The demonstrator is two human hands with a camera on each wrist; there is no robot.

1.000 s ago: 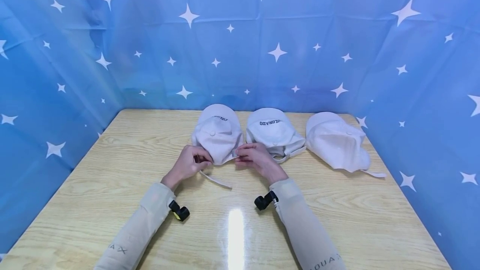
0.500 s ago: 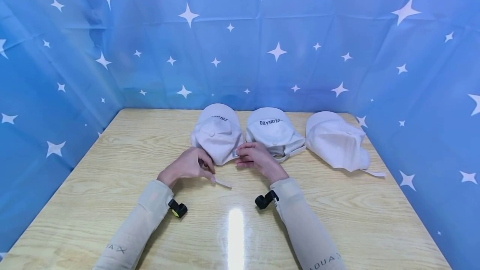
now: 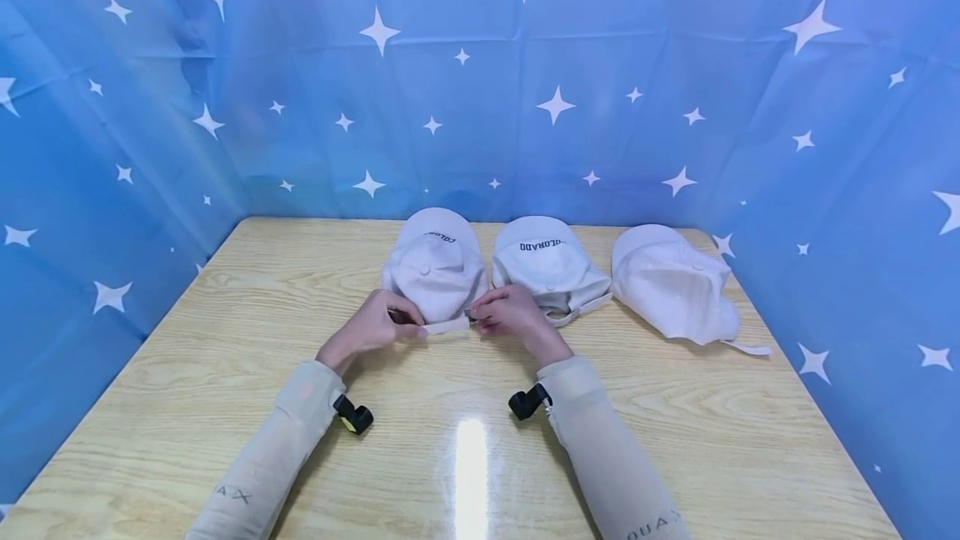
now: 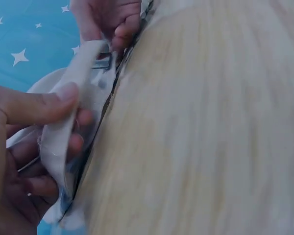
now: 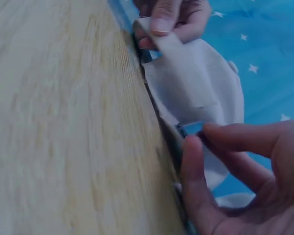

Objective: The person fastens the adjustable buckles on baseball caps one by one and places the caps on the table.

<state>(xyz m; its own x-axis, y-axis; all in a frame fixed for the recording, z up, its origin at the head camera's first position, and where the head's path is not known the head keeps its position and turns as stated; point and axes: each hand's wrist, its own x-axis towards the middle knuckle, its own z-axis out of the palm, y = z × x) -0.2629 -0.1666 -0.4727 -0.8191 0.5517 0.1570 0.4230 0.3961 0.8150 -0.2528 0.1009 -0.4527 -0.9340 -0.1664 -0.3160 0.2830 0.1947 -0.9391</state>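
Note:
A white baseball cap (image 3: 431,269) with dark lettering lies at the back of the table, its brim toward the backdrop. My left hand (image 3: 372,325) pinches the cap's loose back strap (image 3: 447,326) between thumb and fingers. In the right wrist view, the strap's free end reaches toward a metal buckle (image 5: 192,128). My right hand (image 3: 516,319) pinches the cap's other side at that buckle, thumb and forefinger on it. In the left wrist view the strap (image 4: 59,139) hangs over the left fingers. The strap's end looks apart from the buckle.
Right beside it lies a second white cap (image 3: 543,261), its back strap (image 3: 581,309) joined in a loop. A third white cap (image 3: 671,286) sits farther right with a loose strap (image 3: 747,348). A blue star-patterned cloth (image 3: 480,123) hangs behind the wooden table (image 3: 405,473).
My left hand has lifted the loose strap from the table and swung it up toward the right hand. My right hand has stayed at the buckle.

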